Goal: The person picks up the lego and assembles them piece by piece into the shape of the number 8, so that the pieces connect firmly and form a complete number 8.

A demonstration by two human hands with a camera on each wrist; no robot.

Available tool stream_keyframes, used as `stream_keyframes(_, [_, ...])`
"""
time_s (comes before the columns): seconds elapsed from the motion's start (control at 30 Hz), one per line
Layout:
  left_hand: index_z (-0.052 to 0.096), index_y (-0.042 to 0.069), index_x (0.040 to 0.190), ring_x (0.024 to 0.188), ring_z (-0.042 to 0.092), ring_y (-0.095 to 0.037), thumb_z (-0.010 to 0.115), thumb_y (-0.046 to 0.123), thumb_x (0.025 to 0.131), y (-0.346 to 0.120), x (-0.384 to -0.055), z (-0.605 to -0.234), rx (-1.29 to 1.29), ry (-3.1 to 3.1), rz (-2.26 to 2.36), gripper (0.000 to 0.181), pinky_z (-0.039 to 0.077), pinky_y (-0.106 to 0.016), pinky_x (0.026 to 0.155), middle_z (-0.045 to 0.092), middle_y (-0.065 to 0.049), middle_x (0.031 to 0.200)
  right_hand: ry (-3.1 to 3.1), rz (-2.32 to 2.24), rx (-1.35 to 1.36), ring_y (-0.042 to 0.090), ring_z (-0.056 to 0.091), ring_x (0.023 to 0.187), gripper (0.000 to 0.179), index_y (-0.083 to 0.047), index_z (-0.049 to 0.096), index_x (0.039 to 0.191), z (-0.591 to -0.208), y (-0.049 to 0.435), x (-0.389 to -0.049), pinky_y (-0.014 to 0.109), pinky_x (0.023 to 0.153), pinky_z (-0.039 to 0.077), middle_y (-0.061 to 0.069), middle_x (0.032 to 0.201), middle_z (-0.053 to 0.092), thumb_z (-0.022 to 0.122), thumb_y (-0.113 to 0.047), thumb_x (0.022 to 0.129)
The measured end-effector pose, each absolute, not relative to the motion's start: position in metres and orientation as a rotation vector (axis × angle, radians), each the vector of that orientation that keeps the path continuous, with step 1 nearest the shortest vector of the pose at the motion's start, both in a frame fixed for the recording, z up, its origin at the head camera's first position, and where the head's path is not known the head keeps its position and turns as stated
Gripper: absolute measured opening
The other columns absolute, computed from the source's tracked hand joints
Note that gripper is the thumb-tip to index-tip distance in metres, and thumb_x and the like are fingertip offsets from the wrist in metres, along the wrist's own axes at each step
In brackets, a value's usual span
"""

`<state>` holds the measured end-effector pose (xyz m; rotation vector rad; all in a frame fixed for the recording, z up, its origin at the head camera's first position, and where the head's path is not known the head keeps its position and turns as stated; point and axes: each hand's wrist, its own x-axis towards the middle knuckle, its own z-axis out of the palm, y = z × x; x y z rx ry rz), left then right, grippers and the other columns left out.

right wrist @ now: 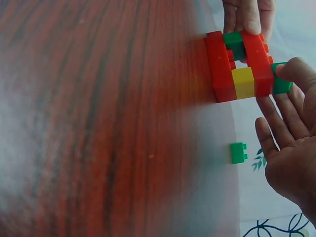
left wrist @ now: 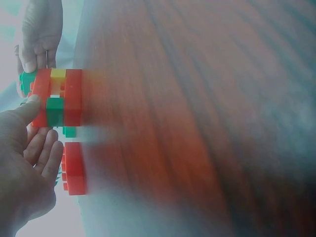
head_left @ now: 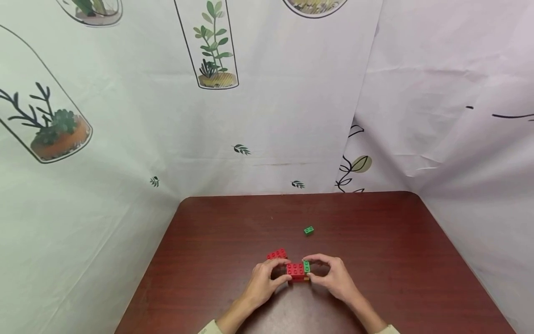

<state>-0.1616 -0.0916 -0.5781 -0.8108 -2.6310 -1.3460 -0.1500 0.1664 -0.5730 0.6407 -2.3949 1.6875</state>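
Observation:
A small stack of toy building bricks stands on the table. Its lower red brick (right wrist: 220, 69) carries a yellow brick (right wrist: 243, 83) at the right end and a green brick (left wrist: 55, 112) at the left, with a gap between them. Across these two lies an upper red brick (head_left: 295, 269). My left hand (head_left: 263, 281) grips the left end of the upper red brick between thumb and fingers. My right hand (head_left: 336, 277) pinches a small green brick (head_left: 306, 266) on the right end of that red brick, thumb at the near side and fingers at the far side.
A loose red brick (head_left: 277, 253) lies on the brown table (head_left: 217, 232) just behind my left hand. Farther back is a loose green brick (head_left: 308, 230). Pale printed cloth (head_left: 267, 116) hangs behind the table and along both sides.

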Motion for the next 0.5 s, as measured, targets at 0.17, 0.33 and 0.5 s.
stream_keyframes(0.17, [0.076, 0.016, 0.124, 0.103, 0.072, -0.011, 0.08, 0.029, 0.095, -0.0914, -0.161, -0.5763, -0.811, -2.635, -1.356, 0.032, 0.06, -0.033, 0.088, 0.077, 0.0, 0.118, -2.378, 1.744, 0.642, 0.021, 0.076, 0.098, 0.038, -0.009, 0.077, 0.12, -0.5755, 0.1668, -0.1511, 0.045, 0.087, 0.061, 0.002, 0.11, 0.079, 0.088, -0.001, 0.085])
stream_keyframes(0.33, [0.076, 0.016, 0.124, 0.103, 0.072, -0.012, 0.08, 0.029, 0.095, -0.0913, -0.1604, -0.5762, -0.809, -2.637, -1.379, 0.032, 0.06, -0.033, 0.087, 0.077, -0.001, 0.117, -2.378, 1.77, 0.648, 0.021, 0.075, 0.098, 0.039, -0.007, 0.076, 0.12, -0.5771, 0.1662, -0.152, 0.043, 0.088, 0.061, 0.003, 0.108, 0.079, 0.089, -0.001, 0.084])
stream_keyframes(0.5, [0.076, 0.015, 0.123, 0.103, 0.073, -0.013, 0.08, 0.03, 0.095, -0.0913, -0.1609, -0.577, -0.805, -2.639, -1.385, 0.032, 0.06, -0.033, 0.086, 0.077, 0.0, 0.117, -2.399, 1.747, 0.654, 0.016, 0.074, 0.097, 0.039, -0.007, 0.076, 0.119, -0.577, 0.1662, -0.1532, 0.039, 0.086, 0.061, 0.001, 0.108, 0.079, 0.09, -0.001, 0.083])
